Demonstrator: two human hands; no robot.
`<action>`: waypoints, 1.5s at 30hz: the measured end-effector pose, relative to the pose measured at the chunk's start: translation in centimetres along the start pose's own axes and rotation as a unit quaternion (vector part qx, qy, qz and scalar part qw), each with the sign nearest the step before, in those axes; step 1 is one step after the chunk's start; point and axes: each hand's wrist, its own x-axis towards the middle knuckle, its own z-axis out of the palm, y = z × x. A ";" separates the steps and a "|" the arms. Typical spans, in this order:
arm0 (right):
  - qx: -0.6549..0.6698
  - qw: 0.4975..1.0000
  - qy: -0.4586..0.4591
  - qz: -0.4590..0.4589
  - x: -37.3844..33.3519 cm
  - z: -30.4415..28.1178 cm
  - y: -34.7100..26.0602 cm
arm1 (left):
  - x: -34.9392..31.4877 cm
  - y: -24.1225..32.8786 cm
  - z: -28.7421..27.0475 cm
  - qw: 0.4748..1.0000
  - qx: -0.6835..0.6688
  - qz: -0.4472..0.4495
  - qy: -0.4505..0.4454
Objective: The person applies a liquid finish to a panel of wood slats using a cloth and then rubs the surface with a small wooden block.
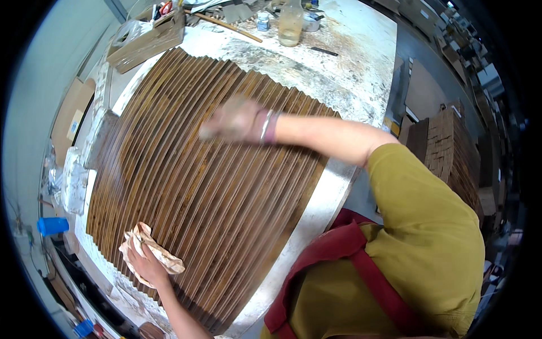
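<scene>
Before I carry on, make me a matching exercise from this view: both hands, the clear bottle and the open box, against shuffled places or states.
1. Left hand
2. Right hand
3. Clear bottle
4. Open box

A. Holding a little yellowish liquid
B. Gloved and blurred, over the strips
C. Beyond the strips, at far left
D. On the cloth

Pairs: 1-D, 2-B, 3-A, 4-C

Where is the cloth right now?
In the head view, the cloth lies at lower left, on the brown strips, under the person's left hand.
</scene>
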 end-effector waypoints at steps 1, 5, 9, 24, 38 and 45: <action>0.010 0.997 -0.004 0.074 0.2 -0.7 3.4 | 0.0 0.0 0.3 1.000 0.005 -0.003 0.002; 0.086 0.961 0.080 0.249 -2.3 -4.6 13.7 | 0.4 -0.1 1.1 1.000 0.008 -0.002 -0.001; -0.034 0.994 0.095 0.037 -2.6 -3.1 10.5 | 0.5 0.7 -0.1 1.000 0.010 -0.005 -0.016; -0.165 0.977 0.040 0.126 0.6 -2.8 11.3 | 0.6 1.3 -0.1 1.000 0.015 -0.007 0.008; 0.090 0.995 -0.016 -0.045 4.0 -2.1 -9.1 | 0.7 0.4 -1.0 0.999 0.000 0.001 -0.034; 0.101 0.972 -0.086 -0.193 8.0 7.6 -19.0 | 4.8 -1.5 0.6 0.998 0.050 -0.002 -0.035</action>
